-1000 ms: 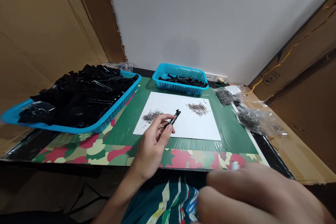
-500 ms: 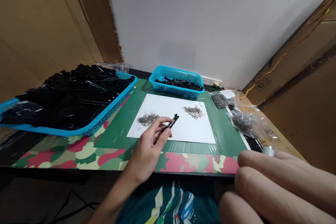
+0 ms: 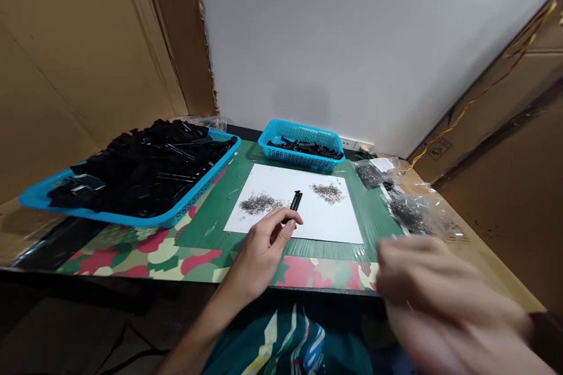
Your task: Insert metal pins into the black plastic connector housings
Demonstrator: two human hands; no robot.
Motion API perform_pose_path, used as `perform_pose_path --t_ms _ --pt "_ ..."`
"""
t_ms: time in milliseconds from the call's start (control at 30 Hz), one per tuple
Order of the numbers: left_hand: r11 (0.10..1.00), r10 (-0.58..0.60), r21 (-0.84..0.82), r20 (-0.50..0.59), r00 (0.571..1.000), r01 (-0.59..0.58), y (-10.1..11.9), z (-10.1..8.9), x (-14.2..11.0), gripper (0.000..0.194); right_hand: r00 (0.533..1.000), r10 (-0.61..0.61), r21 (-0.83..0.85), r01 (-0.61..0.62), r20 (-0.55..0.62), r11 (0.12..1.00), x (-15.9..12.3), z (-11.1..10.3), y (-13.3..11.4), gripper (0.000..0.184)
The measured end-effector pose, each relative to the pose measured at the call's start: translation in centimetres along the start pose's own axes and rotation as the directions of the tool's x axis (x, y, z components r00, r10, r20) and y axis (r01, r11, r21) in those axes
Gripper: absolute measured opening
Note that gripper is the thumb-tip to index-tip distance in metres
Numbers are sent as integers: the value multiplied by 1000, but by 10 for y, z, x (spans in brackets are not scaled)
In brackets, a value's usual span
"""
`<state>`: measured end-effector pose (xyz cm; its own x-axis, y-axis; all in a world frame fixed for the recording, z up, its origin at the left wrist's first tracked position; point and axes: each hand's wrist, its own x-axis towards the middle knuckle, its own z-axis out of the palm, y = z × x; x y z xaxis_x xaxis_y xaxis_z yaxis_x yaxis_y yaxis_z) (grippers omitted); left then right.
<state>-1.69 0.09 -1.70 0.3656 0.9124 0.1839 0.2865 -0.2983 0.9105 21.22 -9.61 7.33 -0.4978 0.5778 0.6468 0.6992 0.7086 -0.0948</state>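
Note:
My left hand (image 3: 263,249) rests at the near edge of the white sheet (image 3: 308,220) and pinches a small black plastic part (image 3: 294,202) between thumb and fingers. Two heaps of tiny metal springs lie on the sheet, one on the left (image 3: 259,204) just beyond my left fingers, one on the right (image 3: 328,191). My right hand (image 3: 433,293) is close to the camera at the lower right, smeared by motion, its fingers blurred.
A large blue tray (image 3: 176,214) heaped with black parts fills the left. A small blue basket (image 3: 290,155) with black parts stands behind the sheet. Plastic bags of springs (image 3: 407,208) lie at the right. Cardboard walls enclose both sides.
My right hand has moved across the lower right and is now blurred; the metal bit seen at its fingertips no longer shows. The left hand keeps its grip on the black part.

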Motion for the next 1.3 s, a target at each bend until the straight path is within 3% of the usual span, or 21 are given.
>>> perform_pose_path --t_ms 33,67,100,167,233,300,367,500,667,1100,1233,1300 --pt "1000 10 7 -9 1000 -10 0 0 0 28 998 34 -8 -35 -57 999 9 9 20 22" --pt "1000 16 7 -14 1000 -16 0 0 1 28 998 45 29 -44 -36 999 19 17 43 28" --pt "1000 14 1 -14 1000 -13 0 0 1 29 984 149 59 -155 102 986 26 23 70 31" --pt "1000 -11 -27 -13 1000 11 -1 -1 1 31 883 346 27 -373 317 927 34 32 124 25" --pt "997 -42 -59 -15 999 41 -1 -2 1 32 793 422 20 -478 439 878 30 37 171 15" --pt "996 -58 -74 -23 998 56 -1 -2 0 32 783 429 124 -531 450 838 18 44 201 16" --pt "996 -56 -74 -27 998 53 -1 -2 0 31 779 426 205 -560 460 802 6 52 215 19" --pt "998 -38 -56 -16 999 37 2 -2 0 31 760 421 213 -577 495 789 -9 68 219 23" --pt "998 -28 -48 21 999 29 6 -4 -2 30 779 410 255 -568 475 783 -12 78 220 26" --pt "1000 -11 9 20 1000 11 2 -4 -2 30 774 352 285 -551 526 785 -5 70 209 21" --pt "999 37 27 15 999 -37 0 -4 1 30 795 338 346 -544 504 764 3 65 191 27" --pt "997 53 46 22 998 -54 -2 -3 4 31 822 250 483 -515 511 708 12 68 173 28"
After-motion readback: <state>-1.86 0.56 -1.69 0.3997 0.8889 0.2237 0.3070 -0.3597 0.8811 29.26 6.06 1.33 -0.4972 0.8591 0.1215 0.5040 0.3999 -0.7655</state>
